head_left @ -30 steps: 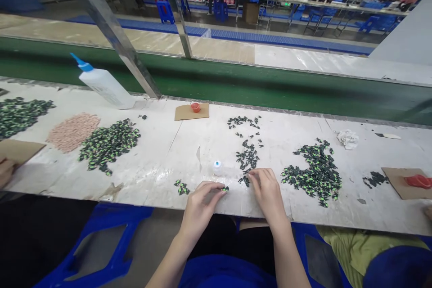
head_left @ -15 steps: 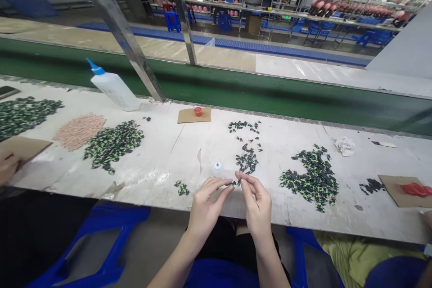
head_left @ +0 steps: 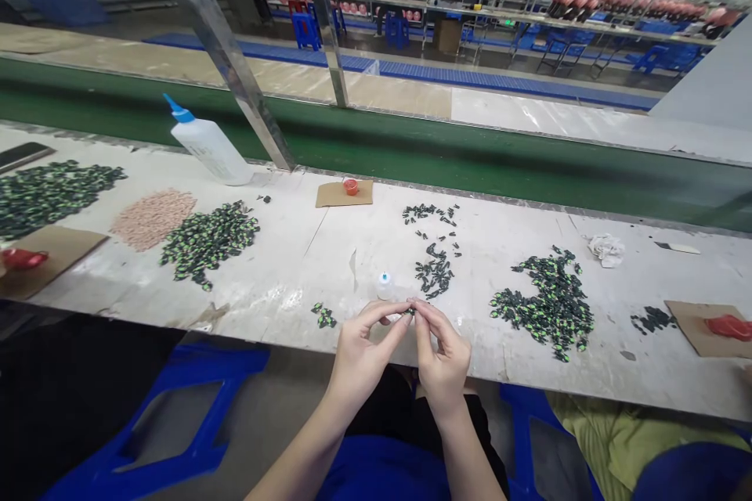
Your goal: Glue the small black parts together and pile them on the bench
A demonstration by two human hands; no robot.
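My left hand point(head_left: 365, 344) pinches a small black-and-green piece point(head_left: 410, 311) between thumb and index finger. Against it, my right hand point(head_left: 442, 348) is closed too, its fingertips meeting those of the left around the piece; whether it grips a separate part is hidden. Just beyond the hands stands a small white bottle with a blue tip point(head_left: 385, 285). A loose group of small black parts point(head_left: 435, 272) lies past my right fingertips. Left of my hands is a little cluster of black-and-green pieces point(head_left: 323, 316).
Larger heaps of black-and-green pieces lie right point(head_left: 549, 305) and left point(head_left: 208, 241), beside a pile of pinkish bits point(head_left: 153, 219). A white squeeze bottle point(head_left: 215, 153) stands near a metal post point(head_left: 235, 70). A red cup point(head_left: 351, 186) sits on cardboard. Crumpled tissue point(head_left: 607, 250) lies right.
My hands have come together, the right fingertips closing onto the piece at the left fingertips. At the far left, a hand has left the cardboard, where a red item now shows. The view shifted slightly.
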